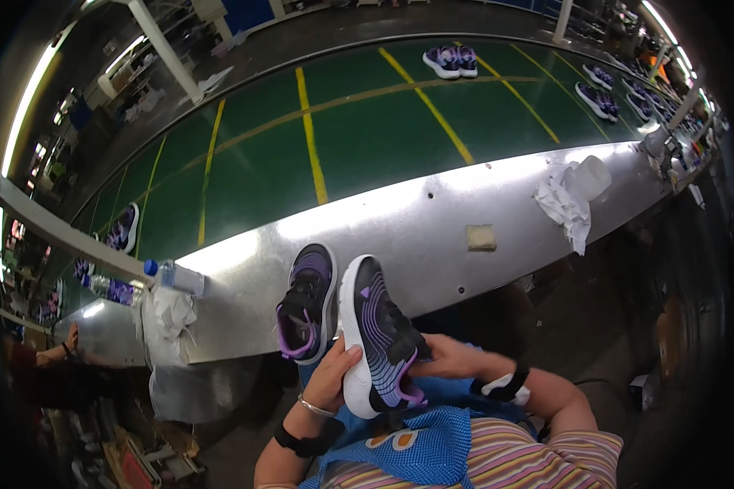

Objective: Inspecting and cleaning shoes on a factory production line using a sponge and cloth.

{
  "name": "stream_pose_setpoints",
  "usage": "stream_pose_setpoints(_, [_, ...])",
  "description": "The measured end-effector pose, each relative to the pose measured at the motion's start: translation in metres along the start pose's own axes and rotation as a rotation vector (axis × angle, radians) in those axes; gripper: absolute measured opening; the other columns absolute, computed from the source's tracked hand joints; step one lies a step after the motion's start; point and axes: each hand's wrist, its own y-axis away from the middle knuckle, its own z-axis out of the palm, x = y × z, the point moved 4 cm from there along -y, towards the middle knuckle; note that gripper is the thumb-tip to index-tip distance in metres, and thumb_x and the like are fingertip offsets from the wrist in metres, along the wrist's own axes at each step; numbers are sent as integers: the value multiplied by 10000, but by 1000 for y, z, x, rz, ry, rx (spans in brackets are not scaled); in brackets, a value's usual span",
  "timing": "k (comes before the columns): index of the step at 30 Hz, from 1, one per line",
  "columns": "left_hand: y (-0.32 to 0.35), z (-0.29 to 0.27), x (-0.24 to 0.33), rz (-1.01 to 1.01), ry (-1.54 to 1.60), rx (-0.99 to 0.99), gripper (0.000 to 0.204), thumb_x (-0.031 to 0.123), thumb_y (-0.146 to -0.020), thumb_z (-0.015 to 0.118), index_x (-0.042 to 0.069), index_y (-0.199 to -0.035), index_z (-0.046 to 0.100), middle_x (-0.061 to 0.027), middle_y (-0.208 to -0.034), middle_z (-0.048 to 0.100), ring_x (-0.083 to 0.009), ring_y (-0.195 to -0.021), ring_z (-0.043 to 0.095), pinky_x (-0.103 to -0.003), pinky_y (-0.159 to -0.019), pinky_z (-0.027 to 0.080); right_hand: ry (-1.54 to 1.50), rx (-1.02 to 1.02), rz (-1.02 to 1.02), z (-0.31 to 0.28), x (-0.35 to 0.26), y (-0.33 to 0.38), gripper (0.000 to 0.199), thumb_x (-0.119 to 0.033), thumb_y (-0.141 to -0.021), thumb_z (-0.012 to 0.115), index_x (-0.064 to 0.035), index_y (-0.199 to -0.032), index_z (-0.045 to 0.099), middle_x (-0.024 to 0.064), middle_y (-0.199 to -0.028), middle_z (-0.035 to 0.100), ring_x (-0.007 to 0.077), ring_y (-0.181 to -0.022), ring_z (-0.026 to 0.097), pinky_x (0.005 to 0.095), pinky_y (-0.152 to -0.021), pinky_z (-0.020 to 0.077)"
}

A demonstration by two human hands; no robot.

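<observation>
A black and purple sneaker (377, 330) with a white sole is held up in front of my body, its toe pointing away from me. The fingers of my left hand (332, 373) are closed on its sole side, the thumb lying against the white edge. On the other side, my right hand (444, 355) is at the collar and heel, with some fingertips hidden behind the shoe. A matching sneaker (307, 303) rests on the metal ledge (400, 236) just left of the held one, its opening turned toward me.
Beyond the ledge runs a green conveyor belt (261, 163) with yellow lines, carrying a pair of sneakers (448, 62) and several others. Left on the ledge are a bottle (179, 279) and crumpled white plastic (170, 314). To the right lie a tan pad (481, 237) and white paper (564, 208).
</observation>
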Motion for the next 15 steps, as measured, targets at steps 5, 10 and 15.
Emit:
stream_pose_setpoints(5, [26,-22,-10,-345,-44,-154,584,224,-846,487,6,-1322,228,-122,-1163,487,-161,-987,539,-268,-827,451,1078,794,-377,-153,-27,23,395,-99,-673,645,-62,-1051,537,146,-1118,468,320,-1003,464,371,-863,386])
stream_pose_setpoints(10, [37,-42,-26,-538,-126,-168,564,253,-851,492,12,-1311,272,-111,-1132,514,-133,-933,557,-236,-774,465,1141,789,160,-194,-17,9,405,-125,-664,669,-52,-1025,501,183,-1125,433,334,-998,435,383,-830,372])
stream_pose_setpoints(15, [34,-42,-29,-557,-280,-148,559,310,-837,519,25,-1284,344,-100,-1110,534,-114,-906,556,-216,-734,464,616,617,75,-147,-24,10,239,-118,-692,661,-14,-864,531,115,-776,558,247,-675,540,306,-645,438])
